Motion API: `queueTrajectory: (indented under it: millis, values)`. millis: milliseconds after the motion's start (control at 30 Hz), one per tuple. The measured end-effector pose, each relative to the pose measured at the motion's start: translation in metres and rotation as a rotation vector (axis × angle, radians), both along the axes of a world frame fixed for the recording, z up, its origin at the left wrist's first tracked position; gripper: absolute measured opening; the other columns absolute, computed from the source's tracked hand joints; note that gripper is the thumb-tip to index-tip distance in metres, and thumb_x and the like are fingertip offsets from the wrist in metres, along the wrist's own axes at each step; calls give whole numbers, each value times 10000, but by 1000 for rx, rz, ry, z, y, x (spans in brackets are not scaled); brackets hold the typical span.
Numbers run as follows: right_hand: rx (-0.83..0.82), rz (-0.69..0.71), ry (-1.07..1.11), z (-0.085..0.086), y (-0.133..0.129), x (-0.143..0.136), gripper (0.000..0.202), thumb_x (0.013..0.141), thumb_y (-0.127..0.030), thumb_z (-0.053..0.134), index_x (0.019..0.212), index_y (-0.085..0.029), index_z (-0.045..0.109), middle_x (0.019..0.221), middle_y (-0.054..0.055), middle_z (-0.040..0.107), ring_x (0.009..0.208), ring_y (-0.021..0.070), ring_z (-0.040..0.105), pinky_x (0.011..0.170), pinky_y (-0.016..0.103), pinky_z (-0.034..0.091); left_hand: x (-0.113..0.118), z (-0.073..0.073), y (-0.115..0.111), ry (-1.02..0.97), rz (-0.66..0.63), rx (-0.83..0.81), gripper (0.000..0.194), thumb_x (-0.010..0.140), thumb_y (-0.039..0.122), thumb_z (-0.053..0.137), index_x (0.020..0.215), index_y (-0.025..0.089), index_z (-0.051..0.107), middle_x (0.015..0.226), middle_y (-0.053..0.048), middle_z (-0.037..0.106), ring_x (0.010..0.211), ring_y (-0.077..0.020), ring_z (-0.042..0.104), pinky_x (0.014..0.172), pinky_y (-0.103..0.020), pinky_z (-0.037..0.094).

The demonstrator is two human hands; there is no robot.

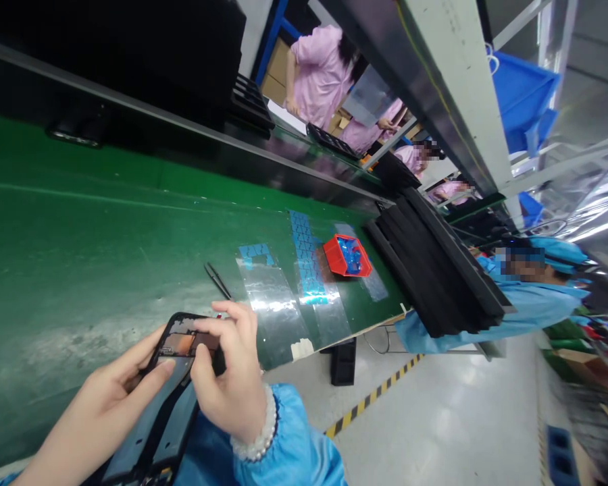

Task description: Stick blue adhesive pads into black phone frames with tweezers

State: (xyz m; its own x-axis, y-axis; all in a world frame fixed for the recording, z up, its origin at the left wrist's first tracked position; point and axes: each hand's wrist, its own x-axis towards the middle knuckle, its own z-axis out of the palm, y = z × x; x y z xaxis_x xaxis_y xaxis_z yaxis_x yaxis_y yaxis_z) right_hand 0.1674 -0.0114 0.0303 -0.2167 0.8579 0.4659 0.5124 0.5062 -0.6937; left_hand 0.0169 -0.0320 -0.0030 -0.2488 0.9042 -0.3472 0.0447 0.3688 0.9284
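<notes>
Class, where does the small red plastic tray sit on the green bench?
In the head view, the small red plastic tray sits right of centre on the green bench, between the blue sticker strip and the black tray stack.

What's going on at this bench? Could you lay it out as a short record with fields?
Surface: green bench
Left hand: supports a black phone frame from the side
Right hand: fingertips press on the frame's upper part
Beside the hands: black tweezers, clear film sheets with blue stickers
Further along: red bin, stack of black trays
Others: co-workers in blue and pink
</notes>
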Motion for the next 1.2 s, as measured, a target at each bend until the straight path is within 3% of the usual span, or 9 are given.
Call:
queueTrajectory:
  millis: [100, 233, 467, 633, 733, 867, 967, 1100, 1200]
  values:
    - [184, -24, -209, -2, -5, -1, 272, 861, -91, 515, 1053, -251, 622, 1175, 63, 573, 1137, 223, 485, 993, 409, 448, -1, 5, 3, -171, 62, -79, 749, 313, 663, 827, 966, 298, 783, 1068, 1, 762, 1042, -296, 707, 951, -387, 500]
    - [335, -11, -422, -6, 1, 3, 299, 907, -89, 504, 1074, -295, 640, 1202, 22, 611, 1120, 214, 466, 969, 369, 444, -6, 3, 1, -219, -8, -46, 645, 403, 616, 832, 984, 341, 776, 1103, 29, 757, 1108, -281, 678, 999, -374, 465]
    - [435, 360, -675, 18, 20, 23, 197, 986, -213, 476, 1004, -294, 655, 1222, -47, 638, 1157, 198, 467, 971, 339, 449, -14, -10, -4, -167, -190, -19, 550, 545, 603, 770, 1023, 330, 771, 1150, 13, 743, 1154, -296, 652, 1027, -393, 439]
    - [395, 439, -659, 19, 28, 28, 209, 972, -200, 495, 988, -312, 671, 1274, -45, 611, 1217, 204, 439, 1008, 371, 439, -12, -12, -6, -179, -216, -37, 552, 529, 616, 773, 1004, 335, 777, 1124, 15, 754, 1143, -306, 658, 1010, -391, 466]
    - [364, 381, -497, 20, 24, 30, 337, 945, -82, 451, 994, -328, 676, 1282, -41, 589, 1213, 191, 454, 1016, 361, 446, -10, -3, -3, -237, -174, -65, 557, 490, 607, 803, 984, 349, 778, 1096, 23, 765, 1119, -294, 674, 982, -371, 498]
    - [138, 189, -150, 23, 4, 32, 359, 913, -45, 434, 1113, -283, 615, 1239, 46, 561, 1158, 175, 528, 984, 349, 483, -10, 10, 4, -286, -47, -130, 652, 391, 592, 851, 976, 314, 777, 1036, 0, 786, 1116, -295, 673, 991, -355, 492]
    - [-259, 63, 93, 12, -15, 31, 361, 912, -164, 517, 1258, -265, 501, 1163, 70, 603, 952, 155, 617, 766, 282, 538, -12, 10, 4, -393, -38, -181, 731, 443, 573, 852, 1109, 303, 718, 1053, -13, 784, 1067, -307, 694, 923, -375, 555]
    - [-809, 238, 269, -19, -34, 25, 381, 861, -409, 620, 1170, -214, 511, 885, 30, 668, 663, 133, 594, 584, 246, 479, -13, 6, 3, -473, -12, -189, 769, 508, 557, 835, 1209, 317, 632, 1104, -15, 771, 990, -306, 721, 783, -343, 618]
    - [-969, 240, 286, -34, -42, 20, 328, 870, -485, 567, 1039, -207, 525, 652, -37, 545, 535, 109, 496, 500, 218, 407, -13, 9, 7, -451, 29, -175, 804, 477, 573, 836, 1197, 291, 618, 1085, -26, 773, 926, -301, 732, 701, -336, 630]
